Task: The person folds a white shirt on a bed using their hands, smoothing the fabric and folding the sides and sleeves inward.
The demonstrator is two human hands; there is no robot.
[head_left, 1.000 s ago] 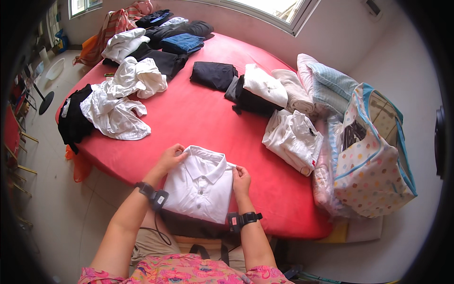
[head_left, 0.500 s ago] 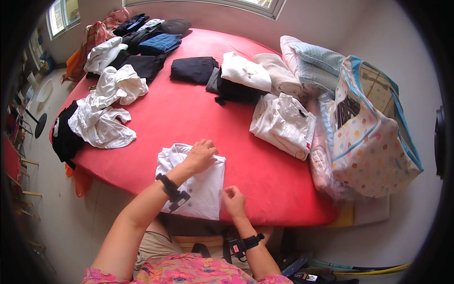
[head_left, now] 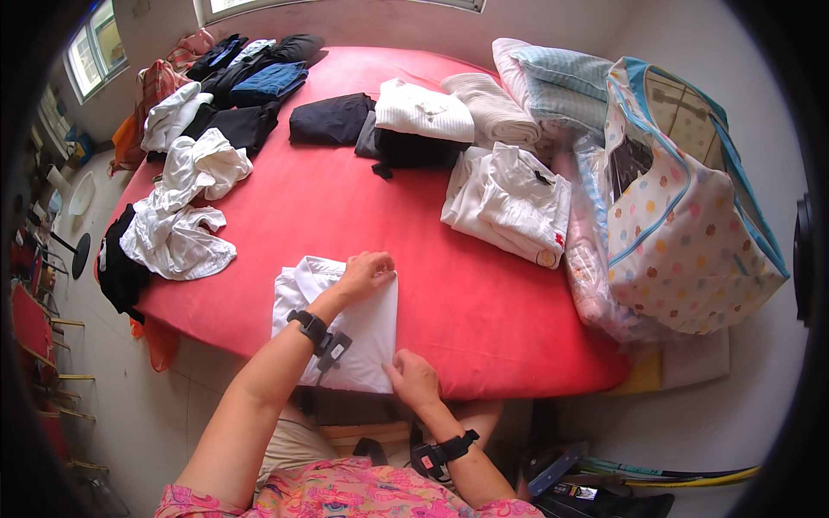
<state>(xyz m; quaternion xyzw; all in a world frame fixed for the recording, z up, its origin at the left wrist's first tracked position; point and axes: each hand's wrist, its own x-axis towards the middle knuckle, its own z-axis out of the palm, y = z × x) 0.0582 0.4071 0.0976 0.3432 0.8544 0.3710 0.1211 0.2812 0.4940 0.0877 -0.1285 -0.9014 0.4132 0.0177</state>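
Note:
A white collared shirt (head_left: pixel 354 351) lies folded into a rough rectangle at the near edge of the red-covered bed, collar at its far side. My left hand (head_left: pixel 366 274) reaches across it, fingers bent and closed at the far right corner of the cloth. At the near right corner, my right hand (head_left: pixel 414 378) pinches the shirt's edge between thumb and fingers. My left forearm and the black device strapped to that wrist hide part of the shirt's middle.
Crumpled white clothes (head_left: pixel 181 233) lie at the bed's left edge. Folded white shirts (head_left: pixel 509 203) sit to the right, near a polka-dot storage bag (head_left: pixel 665 242). Farther back are folded dark trousers (head_left: pixel 331 120), a white ribbed top (head_left: pixel 423 110) and a dark clothes pile (head_left: pixel 268 84).
My right hand has come in to the shirt's near right edge and closed on it. My left hand stays at the far right corner. The whole view has shifted slightly.

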